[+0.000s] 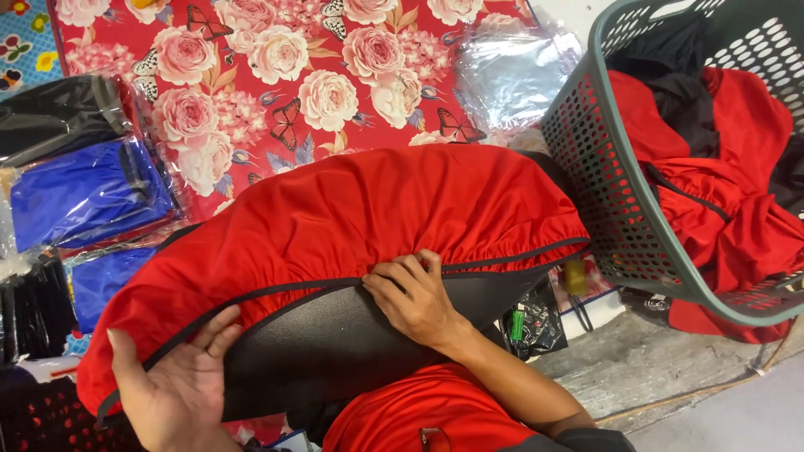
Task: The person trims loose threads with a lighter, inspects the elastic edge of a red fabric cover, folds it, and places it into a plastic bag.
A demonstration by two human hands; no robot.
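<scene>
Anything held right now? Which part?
Both hands hold the red cover stretched over a black form: left hand at its lower-left edge, right hand on the black-trimmed elastic hem.

**Red cover stretched over a black form**

The red fabric cover (352, 218), edged with black elastic piping, is pulled over a smooth black curved form (335, 335). Both lie just left of the grey laundry basket (603, 192), the cover's gathered end nearest it.

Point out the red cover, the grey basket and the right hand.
red cover (377, 205), head view, top of the cloth.
grey basket (615, 209), head view, perforated side wall.
right hand (414, 297), head view, back of hand.
</scene>
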